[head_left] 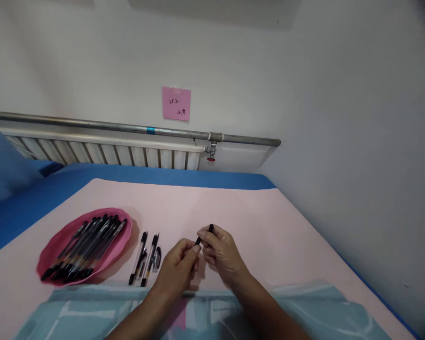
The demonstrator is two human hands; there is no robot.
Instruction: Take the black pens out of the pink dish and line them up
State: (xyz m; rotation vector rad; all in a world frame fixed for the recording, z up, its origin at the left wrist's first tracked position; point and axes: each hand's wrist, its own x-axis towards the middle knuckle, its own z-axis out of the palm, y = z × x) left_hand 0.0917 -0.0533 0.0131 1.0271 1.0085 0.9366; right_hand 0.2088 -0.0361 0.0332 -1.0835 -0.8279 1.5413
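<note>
My left hand (pixel 180 264) is closed round a slim pen (pixel 198 241), of which only a short black end sticks out past the thumb. Close against it, my right hand (pixel 222 250) pinches a small black pen piece (pixel 211 228); whether this is a cap cannot be told. The fingertips of both hands meet over the pink tabletop. To the left lie two uncapped pens (pixel 139 257) (pixel 150 259), side by side with black ends and clear barrels. Loose clear-and-black caps (pixel 157 259) rest beside them.
A pink oval basket (pixel 126 236) full of black pens stands at the left. The pink mat (pixel 255 222) covers a blue table surface (pixel 184 178). Behind are a radiator (pixel 127 153), a metal pipe (pixel 109 126) and a pink note (pixel 176 104) on the wall.
</note>
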